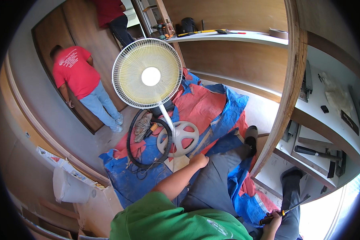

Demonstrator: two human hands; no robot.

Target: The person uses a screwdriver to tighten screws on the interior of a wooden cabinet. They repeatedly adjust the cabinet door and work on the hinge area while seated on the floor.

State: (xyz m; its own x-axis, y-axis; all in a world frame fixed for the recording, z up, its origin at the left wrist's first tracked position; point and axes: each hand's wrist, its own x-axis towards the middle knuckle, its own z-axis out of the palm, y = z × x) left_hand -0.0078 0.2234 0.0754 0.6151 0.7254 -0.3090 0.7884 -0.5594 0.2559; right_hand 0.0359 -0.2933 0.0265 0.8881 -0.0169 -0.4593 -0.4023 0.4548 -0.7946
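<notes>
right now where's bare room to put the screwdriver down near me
The white upper shelf has bare surface between the wooden upright and the small black block. The long white counter is bare right of the yellow-handled tool. Crowded: the lower shelf with the black-handled tool, and the blue-and-red tarpaulin around the white pedestal fan.

Green short-sleeved shirt (164, 222) with pale print on chest — grey trousers (216, 184), dark socks (251, 136) on both feet. Forearms bare; left hand (199, 161), right hand (273, 225) ungloved.
</notes>
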